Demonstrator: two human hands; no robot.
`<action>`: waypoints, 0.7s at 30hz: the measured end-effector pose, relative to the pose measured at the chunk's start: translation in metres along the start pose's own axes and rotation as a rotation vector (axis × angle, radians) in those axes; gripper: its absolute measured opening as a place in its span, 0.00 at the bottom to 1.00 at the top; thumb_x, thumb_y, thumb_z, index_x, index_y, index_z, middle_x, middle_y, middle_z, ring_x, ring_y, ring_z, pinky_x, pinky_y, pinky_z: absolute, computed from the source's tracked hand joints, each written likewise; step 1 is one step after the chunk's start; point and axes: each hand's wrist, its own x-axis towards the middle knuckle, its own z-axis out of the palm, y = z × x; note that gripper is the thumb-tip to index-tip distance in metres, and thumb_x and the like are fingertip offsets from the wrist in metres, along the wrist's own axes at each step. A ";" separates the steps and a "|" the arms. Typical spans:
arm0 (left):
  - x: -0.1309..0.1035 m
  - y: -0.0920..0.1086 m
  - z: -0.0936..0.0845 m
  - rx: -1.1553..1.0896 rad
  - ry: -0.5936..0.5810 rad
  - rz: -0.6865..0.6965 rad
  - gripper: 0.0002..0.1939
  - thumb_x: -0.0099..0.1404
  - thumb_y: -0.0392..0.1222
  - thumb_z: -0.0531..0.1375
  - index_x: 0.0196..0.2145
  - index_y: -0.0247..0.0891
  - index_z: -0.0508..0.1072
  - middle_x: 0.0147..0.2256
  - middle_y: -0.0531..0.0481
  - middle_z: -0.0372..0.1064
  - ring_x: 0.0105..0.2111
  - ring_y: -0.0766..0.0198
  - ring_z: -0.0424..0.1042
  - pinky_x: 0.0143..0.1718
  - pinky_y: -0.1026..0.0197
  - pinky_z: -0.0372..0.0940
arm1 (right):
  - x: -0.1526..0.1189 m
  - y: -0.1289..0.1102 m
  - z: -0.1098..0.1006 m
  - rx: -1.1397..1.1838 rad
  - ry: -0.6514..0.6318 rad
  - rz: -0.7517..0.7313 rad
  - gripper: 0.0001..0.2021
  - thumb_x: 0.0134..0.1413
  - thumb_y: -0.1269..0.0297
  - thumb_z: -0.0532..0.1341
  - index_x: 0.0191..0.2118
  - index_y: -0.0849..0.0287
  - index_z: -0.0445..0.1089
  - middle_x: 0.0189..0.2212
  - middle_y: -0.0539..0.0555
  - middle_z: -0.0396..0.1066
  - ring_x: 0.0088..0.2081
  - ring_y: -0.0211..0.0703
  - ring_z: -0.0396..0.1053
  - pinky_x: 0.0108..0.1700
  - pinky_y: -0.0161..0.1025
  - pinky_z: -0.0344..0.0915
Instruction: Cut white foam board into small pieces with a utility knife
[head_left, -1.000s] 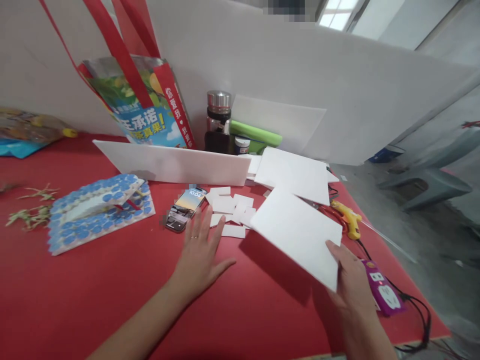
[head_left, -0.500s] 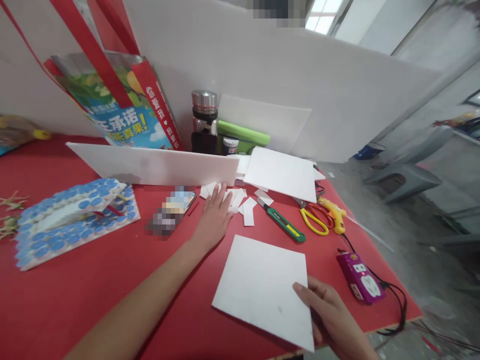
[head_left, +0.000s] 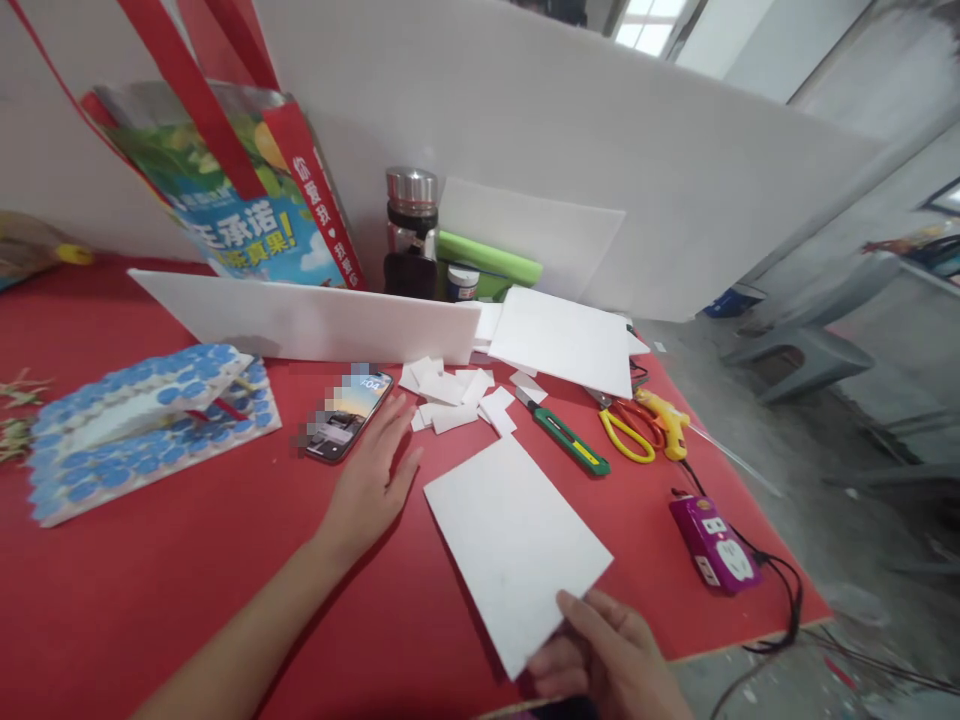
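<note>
My right hand (head_left: 600,650) pinches the near corner of a white foam board sheet (head_left: 517,540), thumb on top and fingers beneath. The sheet is tilted over the red table near its front edge. My left hand (head_left: 371,480) lies palm down with its fingers stretched out, beside a lit smartphone (head_left: 351,412). It holds nothing. A loose heap of small white board pieces (head_left: 450,395) lies just beyond the left fingertips. To the right of the heap is a green utility knife (head_left: 571,442).
Scissors with yellow and red handles (head_left: 628,436), a yellow glue gun (head_left: 666,420) and a purple power strip (head_left: 716,545) with cables lie on the right. A blue-and-white decorated piece (head_left: 90,480) is on the left. A standing white board (head_left: 315,322), shopping bag (head_left: 255,220) and flask (head_left: 412,220) are behind.
My left hand has drawn back from the small white pieces toward me and left, uncovering them. My right hand has turned the white sheet and shifted its grip to the near corner.
</note>
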 end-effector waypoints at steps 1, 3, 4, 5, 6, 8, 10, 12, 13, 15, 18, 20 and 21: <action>-0.002 0.000 0.001 -0.020 0.002 -0.018 0.27 0.80 0.52 0.54 0.70 0.41 0.63 0.73 0.40 0.59 0.73 0.47 0.58 0.71 0.39 0.62 | 0.003 0.002 0.009 0.030 -0.017 0.012 0.29 0.41 0.42 0.81 0.32 0.63 0.74 0.26 0.66 0.82 0.26 0.50 0.81 0.32 0.40 0.78; -0.004 -0.002 0.004 -0.063 0.020 -0.034 0.26 0.80 0.52 0.54 0.70 0.41 0.64 0.71 0.40 0.61 0.72 0.48 0.61 0.70 0.40 0.63 | 0.008 0.005 0.025 0.104 -0.049 0.001 0.27 0.41 0.46 0.82 0.32 0.64 0.75 0.31 0.67 0.83 0.32 0.52 0.84 0.38 0.42 0.80; -0.005 -0.002 0.005 -0.082 0.033 -0.034 0.26 0.80 0.52 0.53 0.69 0.41 0.65 0.71 0.40 0.62 0.71 0.49 0.62 0.70 0.41 0.63 | 0.011 0.006 0.032 0.134 -0.073 -0.007 0.26 0.41 0.46 0.82 0.33 0.65 0.76 0.33 0.67 0.84 0.34 0.53 0.84 0.40 0.43 0.80; -0.005 -0.003 0.005 -0.096 0.046 -0.030 0.25 0.80 0.52 0.53 0.69 0.41 0.65 0.70 0.39 0.63 0.71 0.49 0.62 0.70 0.41 0.63 | 0.013 0.008 0.037 0.144 -0.112 -0.001 0.27 0.42 0.46 0.81 0.34 0.66 0.77 0.34 0.67 0.84 0.36 0.53 0.84 0.42 0.43 0.80; -0.005 -0.004 0.006 -0.105 0.058 -0.027 0.25 0.80 0.52 0.53 0.68 0.40 0.66 0.69 0.39 0.64 0.71 0.49 0.63 0.70 0.41 0.64 | 0.015 0.009 0.041 0.139 -0.167 0.018 0.28 0.42 0.45 0.81 0.35 0.67 0.79 0.35 0.68 0.83 0.36 0.52 0.84 0.41 0.43 0.80; -0.005 -0.006 0.006 -0.104 0.071 -0.014 0.24 0.80 0.52 0.54 0.67 0.40 0.67 0.68 0.38 0.66 0.70 0.49 0.64 0.69 0.42 0.64 | 0.018 0.014 0.046 0.098 -0.302 0.077 0.30 0.45 0.43 0.79 0.39 0.69 0.80 0.34 0.68 0.83 0.31 0.50 0.83 0.36 0.42 0.79; -0.006 -0.005 0.004 -0.085 0.064 0.019 0.25 0.79 0.52 0.56 0.67 0.40 0.67 0.68 0.38 0.66 0.69 0.48 0.65 0.69 0.42 0.65 | 0.020 0.019 0.048 0.058 -0.402 0.121 0.30 0.47 0.42 0.77 0.41 0.69 0.80 0.33 0.66 0.83 0.26 0.47 0.81 0.28 0.39 0.76; -0.006 -0.004 0.002 -0.058 0.038 0.076 0.26 0.78 0.53 0.57 0.68 0.42 0.65 0.69 0.39 0.65 0.69 0.47 0.65 0.69 0.41 0.65 | 0.022 0.022 0.048 0.016 -0.436 0.133 0.29 0.49 0.40 0.74 0.40 0.67 0.80 0.32 0.65 0.83 0.23 0.46 0.79 0.23 0.36 0.72; -0.007 -0.002 0.001 -0.043 0.021 0.119 0.27 0.78 0.52 0.57 0.69 0.43 0.64 0.69 0.39 0.64 0.70 0.46 0.63 0.69 0.41 0.64 | 0.022 0.021 0.047 -0.038 -0.452 0.144 0.30 0.50 0.38 0.72 0.37 0.67 0.80 0.30 0.64 0.82 0.21 0.44 0.77 0.20 0.34 0.69; -0.007 0.000 0.000 -0.007 -0.042 0.231 0.28 0.78 0.51 0.58 0.71 0.45 0.62 0.72 0.40 0.60 0.73 0.45 0.58 0.71 0.39 0.61 | 0.019 0.013 0.041 -0.224 -0.505 0.184 0.31 0.52 0.34 0.68 0.30 0.65 0.78 0.25 0.61 0.80 0.16 0.39 0.72 0.16 0.31 0.62; -0.006 0.001 0.002 0.069 -0.177 0.410 0.29 0.78 0.52 0.58 0.72 0.46 0.62 0.75 0.43 0.55 0.76 0.44 0.48 0.73 0.38 0.56 | 0.006 -0.014 0.019 -0.556 -0.564 0.224 0.31 0.53 0.32 0.66 0.26 0.62 0.75 0.19 0.54 0.76 0.13 0.33 0.64 0.16 0.29 0.56; -0.005 -0.002 0.007 0.124 -0.239 0.512 0.30 0.78 0.53 0.58 0.72 0.45 0.62 0.74 0.43 0.56 0.76 0.45 0.51 0.74 0.39 0.53 | -0.005 -0.041 -0.008 -0.676 -0.427 0.070 0.30 0.55 0.32 0.66 0.28 0.60 0.76 0.20 0.53 0.76 0.13 0.34 0.64 0.17 0.30 0.56; -0.004 -0.004 0.010 0.150 -0.262 0.551 0.30 0.79 0.53 0.57 0.73 0.44 0.61 0.74 0.43 0.57 0.75 0.45 0.53 0.74 0.39 0.53 | -0.010 -0.057 -0.024 -0.700 -0.272 -0.085 0.31 0.58 0.31 0.64 0.30 0.60 0.76 0.20 0.53 0.76 0.14 0.35 0.65 0.18 0.32 0.56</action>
